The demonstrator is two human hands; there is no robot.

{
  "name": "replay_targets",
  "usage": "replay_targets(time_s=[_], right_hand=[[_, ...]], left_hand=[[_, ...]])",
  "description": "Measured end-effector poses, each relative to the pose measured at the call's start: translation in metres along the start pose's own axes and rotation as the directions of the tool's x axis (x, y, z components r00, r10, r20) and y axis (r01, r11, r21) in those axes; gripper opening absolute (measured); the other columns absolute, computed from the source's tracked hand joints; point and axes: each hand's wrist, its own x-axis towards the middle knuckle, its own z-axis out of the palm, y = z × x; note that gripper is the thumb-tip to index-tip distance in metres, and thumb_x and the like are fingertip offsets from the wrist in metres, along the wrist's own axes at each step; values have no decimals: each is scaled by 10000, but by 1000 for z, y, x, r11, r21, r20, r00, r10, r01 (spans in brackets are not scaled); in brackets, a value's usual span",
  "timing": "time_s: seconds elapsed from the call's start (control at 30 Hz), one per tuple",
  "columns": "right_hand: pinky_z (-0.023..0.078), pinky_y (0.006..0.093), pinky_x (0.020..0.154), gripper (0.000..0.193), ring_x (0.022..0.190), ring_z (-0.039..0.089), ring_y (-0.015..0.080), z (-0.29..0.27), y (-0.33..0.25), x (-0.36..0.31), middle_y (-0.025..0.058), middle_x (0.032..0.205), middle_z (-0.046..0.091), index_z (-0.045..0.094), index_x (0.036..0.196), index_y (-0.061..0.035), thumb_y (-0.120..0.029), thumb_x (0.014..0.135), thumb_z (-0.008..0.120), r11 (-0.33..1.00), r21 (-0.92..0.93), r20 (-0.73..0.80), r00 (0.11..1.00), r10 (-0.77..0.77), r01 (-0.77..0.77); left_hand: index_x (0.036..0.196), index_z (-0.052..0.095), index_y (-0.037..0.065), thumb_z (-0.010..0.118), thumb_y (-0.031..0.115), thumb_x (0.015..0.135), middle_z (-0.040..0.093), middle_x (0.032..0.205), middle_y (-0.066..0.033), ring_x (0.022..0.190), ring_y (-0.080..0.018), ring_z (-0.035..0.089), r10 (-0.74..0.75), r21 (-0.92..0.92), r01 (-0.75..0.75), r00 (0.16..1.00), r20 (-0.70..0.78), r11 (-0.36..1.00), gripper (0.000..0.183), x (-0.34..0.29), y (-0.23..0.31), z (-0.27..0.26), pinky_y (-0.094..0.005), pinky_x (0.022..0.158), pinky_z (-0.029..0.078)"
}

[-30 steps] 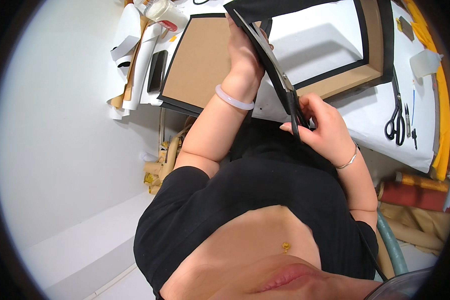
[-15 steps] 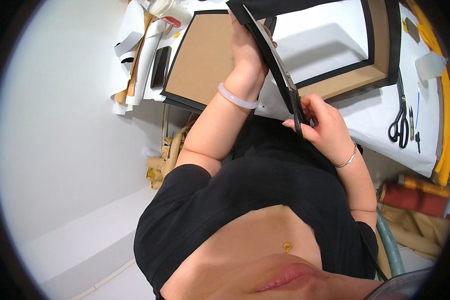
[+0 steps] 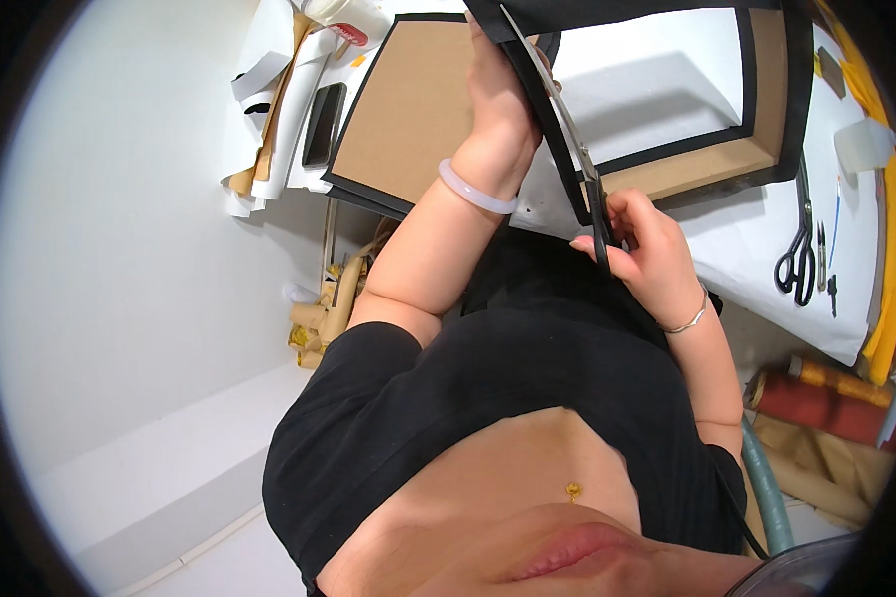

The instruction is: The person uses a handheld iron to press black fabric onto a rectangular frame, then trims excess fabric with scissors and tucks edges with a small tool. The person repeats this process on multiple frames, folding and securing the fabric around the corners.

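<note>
My right hand point(image 3: 652, 239) grips the black-handled scissors point(image 3: 570, 119) by their loops. Their long metal blades slant up along the near-left side of an open box-like frame point(image 3: 697, 164), brown inside with black edging. Black material point(image 3: 617, 14) covers that side and the far edge. My left hand point(image 3: 498, 90) is wrapped round the frame's left side near the scissor tips, its fingertips showing inside the opening. The blades partly hide those fingers. Whether the blades are closed on the material, I cannot tell.
A brown board with black edging point(image 3: 408, 109) lies left of the frame, beside a phone point(image 3: 324, 124) and a white cup point(image 3: 353, 20). At the right, a second pair of scissors point(image 3: 796, 264) and thin tools rest on the white-covered table point(image 3: 737, 254). Rolls of material point(image 3: 816, 408) stand below.
The whole view has shifted slightly. My hands, the scissors and the frame keep nearly the same places relative to each other, with both hands still gripping.
</note>
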Motion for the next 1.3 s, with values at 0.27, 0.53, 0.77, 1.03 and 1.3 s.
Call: replay_targets(time_s=[0.27, 0.53, 0.77, 1.03, 1.3], right_hand=[[486, 286, 588, 461, 603, 540, 175, -1, -10, 0, 67, 707, 568, 545, 938, -31, -275, 788, 906, 992, 120, 74, 997, 37, -46], [461, 273, 562, 452, 591, 514, 145, 10, 0, -4, 61, 695, 549, 531, 943, -27, -240, 799, 903, 974, 215, 76, 996, 55, -70], [457, 294, 565, 454, 596, 515, 179, 13, 8, -3, 78, 704, 550, 535, 937, -23, -259, 802, 899, 978, 198, 58, 997, 52, -62], [449, 280, 574, 450, 607, 490, 151, 6, 3, -7, 48, 705, 541, 535, 933, -33, -241, 789, 907, 954, 272, 106, 989, 99, -125], [431, 254, 581, 498, 622, 465, 111, -16, -10, -21, 17, 680, 506, 513, 911, -54, -251, 738, 936, 941, 257, 218, 962, 166, -221]], left_hand=[[676, 444, 118, 405, 408, 1023, 414, 579, -38, 534, -181, 398, 0, -23, 0, 1000, 8, 1000, 453, 0, -1, 1, -323, 567, 354], [675, 442, 121, 393, 450, 1042, 411, 573, -33, 530, -175, 398, -9, -3, 9, 1000, -13, 1000, 496, -4, 4, 7, -319, 560, 356], [662, 442, 122, 414, 484, 1048, 415, 550, -38, 502, -175, 411, -2, -18, 2, 1000, 3, 1000, 530, -1, 3, 5, -311, 552, 367], [666, 444, 121, 414, 479, 1042, 414, 551, -38, 502, -175, 418, -2, -36, 4, 999, 38, 999, 520, 3, -2, -3, -315, 557, 373], [658, 428, 122, 360, 453, 1034, 393, 556, -32, 530, -181, 408, -130, -39, 125, 977, -169, 991, 505, -1, 5, 10, -321, 583, 370]])
